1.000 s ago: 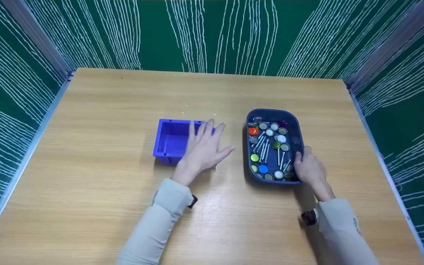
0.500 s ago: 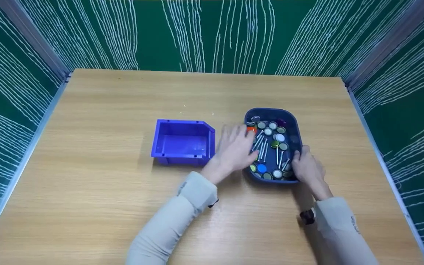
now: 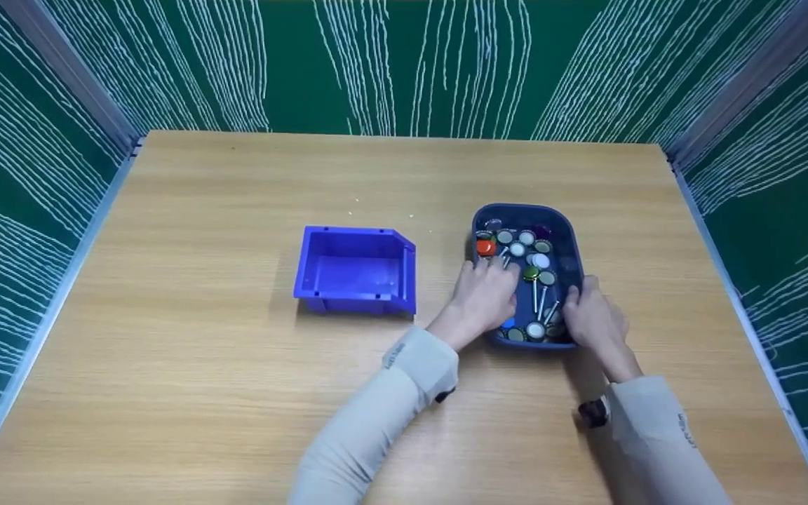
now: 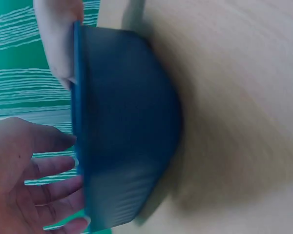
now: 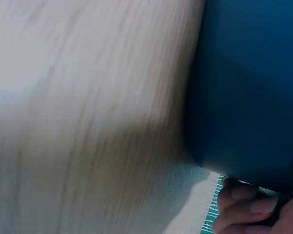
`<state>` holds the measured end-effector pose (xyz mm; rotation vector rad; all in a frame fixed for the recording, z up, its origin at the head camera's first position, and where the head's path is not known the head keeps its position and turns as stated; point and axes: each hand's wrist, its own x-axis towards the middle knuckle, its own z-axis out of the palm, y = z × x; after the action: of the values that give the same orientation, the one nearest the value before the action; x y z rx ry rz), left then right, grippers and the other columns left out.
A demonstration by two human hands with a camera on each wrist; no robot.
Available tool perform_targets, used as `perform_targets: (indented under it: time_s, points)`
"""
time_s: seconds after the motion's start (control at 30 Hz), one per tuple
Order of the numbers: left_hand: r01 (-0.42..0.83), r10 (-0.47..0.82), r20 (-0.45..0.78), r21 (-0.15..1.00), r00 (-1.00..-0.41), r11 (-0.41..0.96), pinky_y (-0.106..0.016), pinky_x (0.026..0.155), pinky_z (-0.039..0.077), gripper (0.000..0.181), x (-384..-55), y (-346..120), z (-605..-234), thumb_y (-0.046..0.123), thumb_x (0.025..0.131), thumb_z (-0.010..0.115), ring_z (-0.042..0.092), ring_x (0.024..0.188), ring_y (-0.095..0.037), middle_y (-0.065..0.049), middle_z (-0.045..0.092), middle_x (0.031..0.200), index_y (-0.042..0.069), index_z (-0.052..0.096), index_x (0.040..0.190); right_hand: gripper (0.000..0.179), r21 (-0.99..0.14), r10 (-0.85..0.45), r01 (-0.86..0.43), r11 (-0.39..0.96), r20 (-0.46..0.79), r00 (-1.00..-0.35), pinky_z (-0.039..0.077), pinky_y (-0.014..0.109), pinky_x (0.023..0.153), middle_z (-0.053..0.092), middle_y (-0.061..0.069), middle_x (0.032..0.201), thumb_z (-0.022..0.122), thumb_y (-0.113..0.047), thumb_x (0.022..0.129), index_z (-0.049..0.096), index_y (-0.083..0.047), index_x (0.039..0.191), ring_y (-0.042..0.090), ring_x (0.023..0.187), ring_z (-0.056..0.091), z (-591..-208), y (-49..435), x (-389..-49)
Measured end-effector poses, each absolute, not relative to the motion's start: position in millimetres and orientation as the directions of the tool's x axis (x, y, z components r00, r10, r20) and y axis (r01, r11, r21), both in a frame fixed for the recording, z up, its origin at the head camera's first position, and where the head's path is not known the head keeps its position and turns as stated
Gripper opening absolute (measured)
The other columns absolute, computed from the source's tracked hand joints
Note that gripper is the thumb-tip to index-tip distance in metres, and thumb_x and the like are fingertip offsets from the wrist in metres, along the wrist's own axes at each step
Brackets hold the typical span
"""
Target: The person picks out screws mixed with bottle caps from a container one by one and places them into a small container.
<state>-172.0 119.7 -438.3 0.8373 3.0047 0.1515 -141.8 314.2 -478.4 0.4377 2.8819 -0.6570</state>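
A dark blue tray (image 3: pixel 494 210) with rounded corners holds bottle caps and long silver screws or nails (image 3: pixel 543 303). Over its left side reaches my left hand (image 3: pixel 482 293), fingers bent down among the pieces. In the left wrist view, the left hand's fingers (image 4: pixel 53 189) are spread and loosely bent behind the rim, their tips partly hidden; nothing shows held between them. My right hand (image 3: pixel 595 315) grips the tray's right wall near the front corner. The right wrist view shows its curled fingers (image 5: pixel 244 207) at the tray wall (image 5: pixel 249 97).
To the left of the tray stands a blue plastic bin (image 3: pixel 355 303), nothing visible inside it. Small pale crumbs lie behind it on the wooden table (image 3: pixel 200 351). Green walls with white streaks (image 3: pixel 439 70) enclose the table's back and sides.
My left hand has moved right from over the blue bin to the tray, and its fingers now bend down inside it. The right hand stays on the tray's wall.
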Motion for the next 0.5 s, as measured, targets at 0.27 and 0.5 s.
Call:
perform_targets:
  time_s: [0.27, 0.5]
  points:
    - [0.477, 0.477, -0.005, -0.017, -0.879, 0.879, -0.037, 0.097, 0.041, 0.041, -168.1, 142.7, -447.0, 0.044, 0.087, 0.067, 0.062, 0.11, -0.021, 0.001, 0.068, 0.117, 0.022, 0.063, 0.122, 0.041, -0.397, 0.258, 0.302, 0.867, -0.163, -0.952, 0.041, 0.051, 0.062, 0.06, 0.037, 0.108, 0.028, -0.033, 0.104, 0.043, 0.002, 0.119, 0.052, 0.096, 0.06, -477.8, 315.9, -141.9]
    - [0.482, 0.474, -0.147, -0.024, -0.868, 0.876, -0.033, 0.098, 0.046, 0.046, -166.6, 154.4, -461.4, 0.046, 0.091, 0.063, 0.065, 0.11, -0.016, 0.002, 0.064, 0.125, 0.024, 0.059, 0.132, 0.043, -0.404, 0.257, 0.315, 0.858, -0.192, -0.947, 0.04, 0.048, 0.062, 0.059, 0.035, 0.107, 0.027, -0.033, 0.104, 0.042, 0.003, 0.122, 0.048, 0.093, 0.06, -479.4, 313.4, -142.4]
